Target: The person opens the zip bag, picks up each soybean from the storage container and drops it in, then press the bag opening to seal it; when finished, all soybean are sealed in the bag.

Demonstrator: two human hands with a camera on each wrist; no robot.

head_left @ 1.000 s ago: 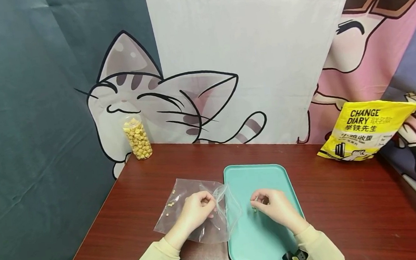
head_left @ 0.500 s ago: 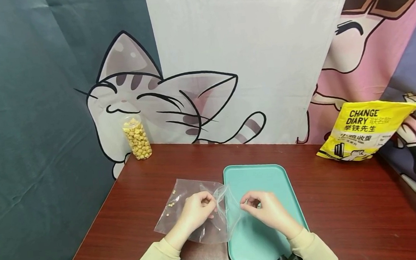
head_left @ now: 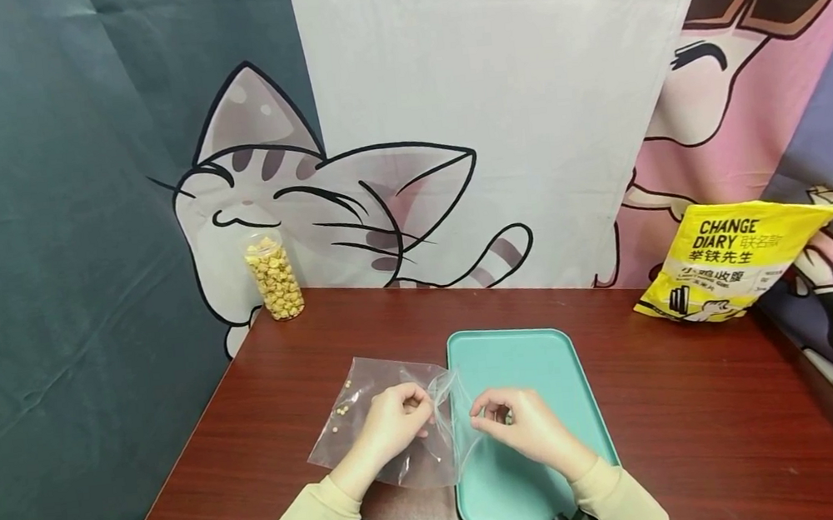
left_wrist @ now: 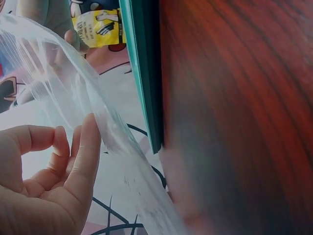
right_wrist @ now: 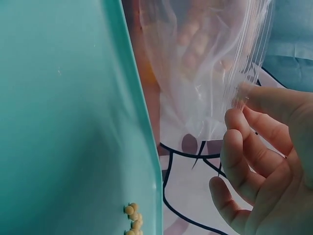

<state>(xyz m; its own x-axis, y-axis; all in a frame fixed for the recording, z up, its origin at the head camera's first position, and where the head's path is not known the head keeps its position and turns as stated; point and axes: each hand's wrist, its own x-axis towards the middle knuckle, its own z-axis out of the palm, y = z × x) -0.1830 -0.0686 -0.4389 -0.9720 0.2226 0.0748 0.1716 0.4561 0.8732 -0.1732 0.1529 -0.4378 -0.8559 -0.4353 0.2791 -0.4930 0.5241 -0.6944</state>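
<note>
A clear zip bag (head_left: 379, 381) lies over the table's left half, its mouth overlapping the tray's left edge. Inside its far end are several pale yellow soybeans (head_left: 342, 410). My left hand (head_left: 394, 421) pinches the bag by its mouth, where the film gathers. Thumb and forefinger close together, my right hand (head_left: 526, 429) is over the tray at the bag's mouth. In the right wrist view its fingertips (right_wrist: 234, 117) overlap the zip edge; I cannot tell what is between them. More soybeans (right_wrist: 134, 220) lie on the green tray (head_left: 511, 351).
A clear jar of popcorn (head_left: 275, 278) stands at the back left corner of the brown table (head_left: 673, 419). A yellow snack pouch (head_left: 725, 259) leans at the back right. Printed cloth (head_left: 538, 114) hangs behind the table.
My right hand has moved left across the tray, from above the soybeans to the bag's mouth. My left hand and the bag have stayed almost still.
</note>
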